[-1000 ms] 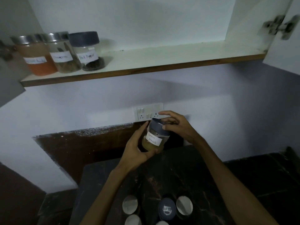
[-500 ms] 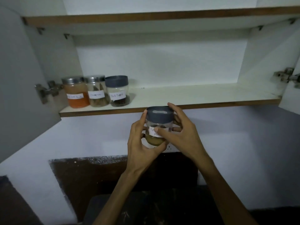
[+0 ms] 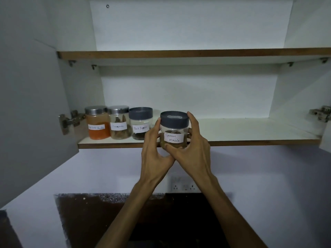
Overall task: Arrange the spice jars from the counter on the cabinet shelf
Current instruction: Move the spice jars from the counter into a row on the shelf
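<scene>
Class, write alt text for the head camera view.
Both hands, left hand and right hand, hold a Garam Masala jar at the front edge of the lower cabinet shelf. Three labelled spice jars stand in a row at its left.

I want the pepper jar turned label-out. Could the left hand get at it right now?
Probably not yet: the left hand grips the masala jar with the right hand. The pepper jar is close, nothing between.
</scene>
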